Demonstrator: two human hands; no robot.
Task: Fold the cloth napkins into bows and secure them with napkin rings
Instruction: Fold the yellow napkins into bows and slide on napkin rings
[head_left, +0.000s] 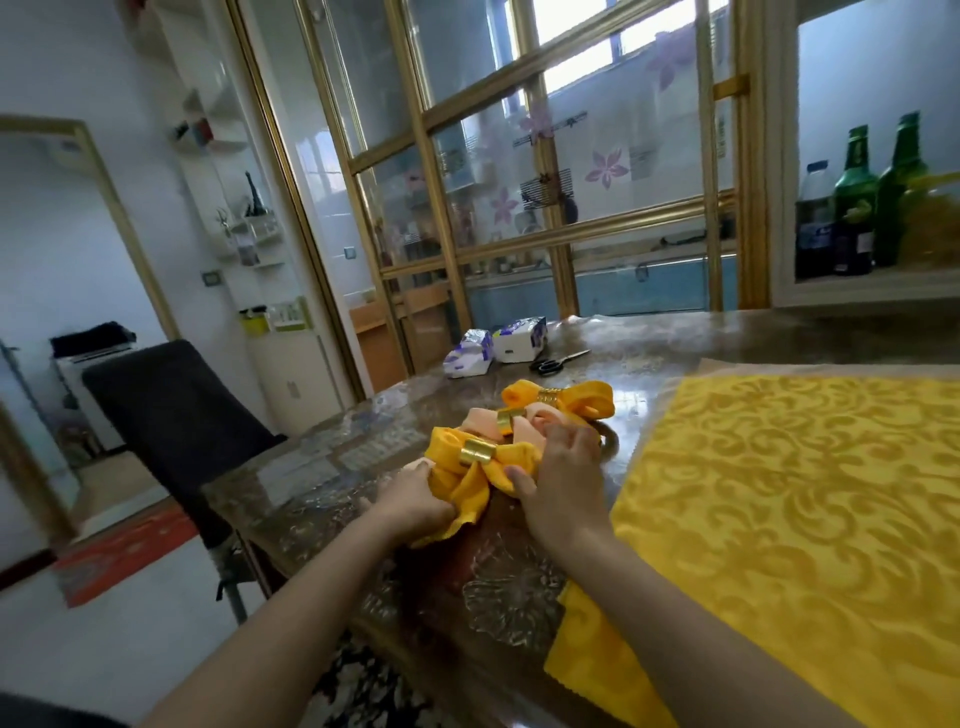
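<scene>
A yellow napkin bow (470, 480) lies on the table's near left part, cinched by a gold ring (478, 451). My left hand (415, 501) grips its left loop and tail. My right hand (563, 480) holds its right loop, thumb against the cloth. Behind it sits a peach bow (524, 426) with its own gold ring (509, 417), partly hidden by my right hand. Farther back lies another yellow bow (587, 397) with a ring (549, 396). A flat yellow napkin (587, 660) lies at the near edge.
A yellow patterned table runner (805, 519) covers the right side of the dark glossy table (332, 483). Two tissue packs (493, 351) and scissors (558, 362) lie at the far left end. A black chair (171, 426) stands to the left. Bottles (857, 208) stand on a shelf.
</scene>
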